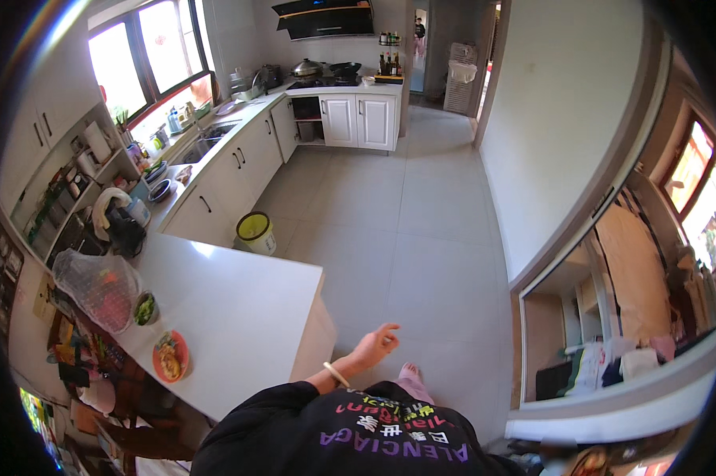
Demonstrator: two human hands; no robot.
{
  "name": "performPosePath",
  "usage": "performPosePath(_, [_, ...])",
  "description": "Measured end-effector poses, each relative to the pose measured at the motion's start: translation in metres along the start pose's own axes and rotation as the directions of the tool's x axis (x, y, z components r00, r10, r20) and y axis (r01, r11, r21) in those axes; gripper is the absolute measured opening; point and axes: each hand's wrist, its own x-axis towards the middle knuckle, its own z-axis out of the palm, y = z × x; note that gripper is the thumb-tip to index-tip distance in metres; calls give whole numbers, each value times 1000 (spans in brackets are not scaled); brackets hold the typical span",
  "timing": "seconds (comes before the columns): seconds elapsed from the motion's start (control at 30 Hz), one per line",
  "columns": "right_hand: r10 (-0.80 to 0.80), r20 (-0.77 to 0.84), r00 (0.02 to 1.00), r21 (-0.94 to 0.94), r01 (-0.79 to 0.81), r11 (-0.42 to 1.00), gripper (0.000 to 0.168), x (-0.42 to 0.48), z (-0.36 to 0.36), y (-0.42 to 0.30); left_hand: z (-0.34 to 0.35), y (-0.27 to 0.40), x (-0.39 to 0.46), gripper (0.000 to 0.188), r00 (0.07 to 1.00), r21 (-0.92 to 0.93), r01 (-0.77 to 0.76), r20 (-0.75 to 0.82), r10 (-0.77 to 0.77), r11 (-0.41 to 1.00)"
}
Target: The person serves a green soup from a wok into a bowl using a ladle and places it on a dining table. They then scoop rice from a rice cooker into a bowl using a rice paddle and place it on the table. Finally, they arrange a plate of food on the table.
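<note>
My left hand (374,347) hangs in front of my body over the tiled floor, with a pale bangle (336,375) on its wrist. It holds nothing, and its fingers are loosely bent and apart. Just left of it is the corner of a white counter (245,315). On that counter's far-left side are an orange plate of food (170,357), a bowl of green vegetables (146,309) and a mesh food cover (99,288). My right hand is out of view. One bare foot (410,373) shows below the left hand.
A yellow-green waste bin (255,233) stands beside the white base cabinets (227,172). Farther along are a sink (203,146) and a hob with pans (325,80); one corner cabinet door (283,130) stands ajar. A wall (548,131) and a framed opening onto shelves (572,333) bound the right.
</note>
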Motion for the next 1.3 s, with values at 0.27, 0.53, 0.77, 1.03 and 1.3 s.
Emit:
performPosePath(0.27, [-705,11,709,-286,678,677,29,287,-38,-244,-134,-20,154,35,916,-46,217,-336,-220,975])
performPosePath(0.53, [-482,-87,872,140,489,861,42,443,-80,-578,-268,-92,318,28,779,-139,270,-550,-301,953])
performPosePath(0.77, [-382,361,851,23,401,916,38,481,-30,-661,-388,-67,555,27,824,-146,84,-546,-151,986])
performPosePath(1.03, [-309,323,894,-158,373,914,32,605,-18,-839,-499,-47,761,30,907,122,93,-420,-33,988])
performPosePath(1.3, [-755,229,614,-271,785,557,21,773,2,-1147,-646,-102,849,28,766,141,228,-637,-88,963])
